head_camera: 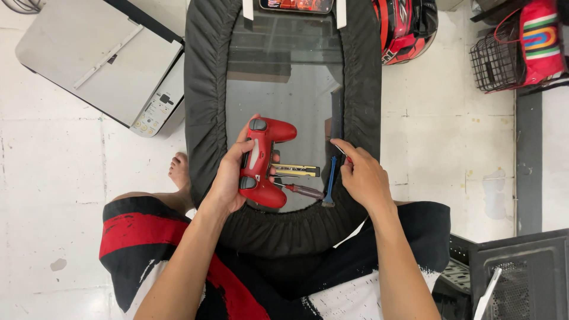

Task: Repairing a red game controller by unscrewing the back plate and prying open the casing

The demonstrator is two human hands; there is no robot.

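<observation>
At 10 o'clock of the view, a grey printer (pixel 112 62) sits on the white tiled floor (pixel 53 172). A bare foot (pixel 179 170) shows at 9 o'clock of the table, beside its cover.

Centre: a glass-topped table (pixel 284 95) ringed by a black gathered fabric cover (pixel 204 89). A phone-like device (pixel 296 5) lies at the table's 12 o'clock edge.

The left hand (pixel 228 178) grips a red game controller (pixel 265 161), fingers wrapped about its body and thumb across the face. The controller is held on end over the near half of the glass, one grip toward 12 o'clock, the other toward 6 o'clock.

Just at 3 o'clock of the controller, lying on the glass: a yellow-and-black flat tool (pixel 297 171), and below it a screwdriver with a dark red handle (pixel 303 191). A blue-handled tool (pixel 330 181) lies next, running from 12 to 6 o'clock, near the right hand.

The right hand (pixel 364 178) rests at the table's 4 o'clock edge, fingers drawn narrow and pinching a thin metal implement (pixel 342 150) whose tip points toward 11 o'clock. What kind of implement it is cannot be told.

At 1 o'clock, a red-and-black helmet (pixel 406 26). At 2 o'clock, a black wire basket (pixel 495 62) with a red bag (pixel 540 38). At 5 o'clock, a dark computer case (pixel 521 272).
</observation>
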